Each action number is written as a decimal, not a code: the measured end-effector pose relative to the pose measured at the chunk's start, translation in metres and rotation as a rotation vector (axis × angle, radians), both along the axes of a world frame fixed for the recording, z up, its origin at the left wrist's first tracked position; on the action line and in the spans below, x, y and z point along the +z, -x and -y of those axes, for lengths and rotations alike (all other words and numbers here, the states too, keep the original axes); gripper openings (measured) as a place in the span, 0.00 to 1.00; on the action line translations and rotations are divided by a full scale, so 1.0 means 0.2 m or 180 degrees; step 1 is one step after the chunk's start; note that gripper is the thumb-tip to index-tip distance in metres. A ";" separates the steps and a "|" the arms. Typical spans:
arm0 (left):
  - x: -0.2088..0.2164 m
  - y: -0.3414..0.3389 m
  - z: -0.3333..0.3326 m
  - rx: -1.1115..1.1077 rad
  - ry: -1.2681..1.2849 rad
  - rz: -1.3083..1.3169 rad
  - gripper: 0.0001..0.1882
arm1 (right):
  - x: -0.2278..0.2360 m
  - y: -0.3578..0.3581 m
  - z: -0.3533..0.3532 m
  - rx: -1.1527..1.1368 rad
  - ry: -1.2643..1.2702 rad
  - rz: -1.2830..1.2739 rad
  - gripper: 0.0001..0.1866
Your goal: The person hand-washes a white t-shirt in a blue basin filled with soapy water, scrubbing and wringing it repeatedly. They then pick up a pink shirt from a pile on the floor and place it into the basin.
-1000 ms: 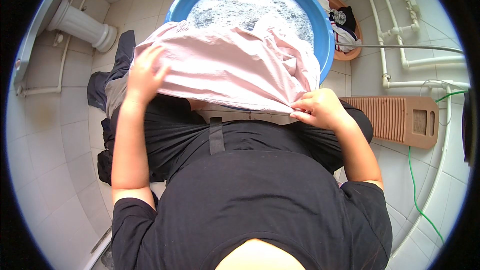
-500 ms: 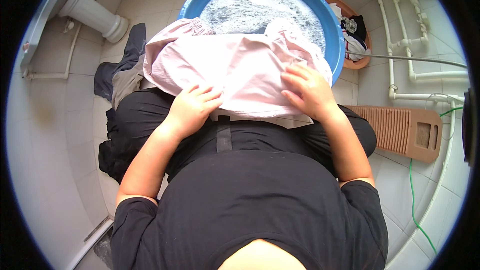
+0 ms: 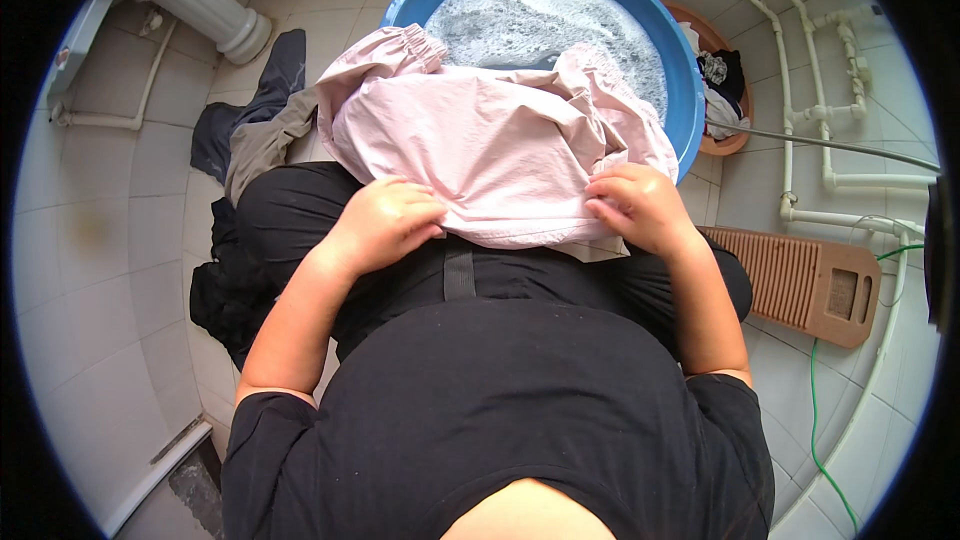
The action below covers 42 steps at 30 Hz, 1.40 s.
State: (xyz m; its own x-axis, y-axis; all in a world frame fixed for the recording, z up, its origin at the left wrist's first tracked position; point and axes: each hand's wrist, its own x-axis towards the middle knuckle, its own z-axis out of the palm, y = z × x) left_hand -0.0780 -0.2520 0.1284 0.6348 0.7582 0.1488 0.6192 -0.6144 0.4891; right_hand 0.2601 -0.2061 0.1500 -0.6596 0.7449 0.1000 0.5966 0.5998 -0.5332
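A pale pink garment (image 3: 480,150) with gathered ends is spread across my lap, and its far part rests against the near rim of a blue basin (image 3: 686,90). Foamy grey-white water fills much of that basin. My left hand (image 3: 385,223) is at the garment's near left edge, fingers curled in and closed on the cloth. At the near right edge, my right hand (image 3: 645,208) pinches the fabric between thumb and fingers. The near hem hangs in a curve between both hands, over my black trousers.
A brown washboard (image 3: 790,278) lies to my right, beside white wall pipes (image 3: 788,140) and a green cord (image 3: 817,420). Behind the basin, an orange tub (image 3: 738,140) holds clothes. Dark blue (image 3: 270,80), beige (image 3: 265,145) and black clothes (image 3: 225,290) lie at left.
Both hands have gone from lying on the cloth with spread fingers to closing on its near edge. The right hand moved nearer and slightly rightward. The view has shifted a little.
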 end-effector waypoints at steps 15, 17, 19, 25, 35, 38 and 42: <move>-0.21 0.32 -0.45 0.1765 0.1259 0.0298 0.35 | -0.43 -0.26 -0.34 -0.2164 0.1148 -0.0830 0.17; -0.12 0.26 -0.44 0.1841 0.1041 -0.0142 0.37 | -0.47 -0.31 -0.35 -0.2528 0.1287 -0.2487 0.11; -0.13 0.23 -0.42 0.2082 0.0567 -0.0607 0.40 | -0.36 -0.31 -0.34 -0.2904 0.1279 -0.3344 0.10; -0.07 0.07 -0.39 0.1258 -0.0358 -0.0739 0.40 | -0.34 -0.43 -0.28 -0.3023 0.0952 -0.4245 0.11; -0.07 0.09 -0.42 0.1095 -0.0921 0.0107 0.07 | -0.31 -0.59 -0.21 -0.3121 0.1759 -0.4463 0.10; -0.05 0.08 -0.42 0.1187 -0.1047 0.0145 0.08 | -0.26 -0.56 -0.17 -0.3193 0.1752 -0.4187 0.11; 0.00 -0.02 -0.27 0.1165 -0.1120 0.0182 0.07 | -0.25 -0.56 -0.09 -0.3071 0.0288 -0.2541 0.15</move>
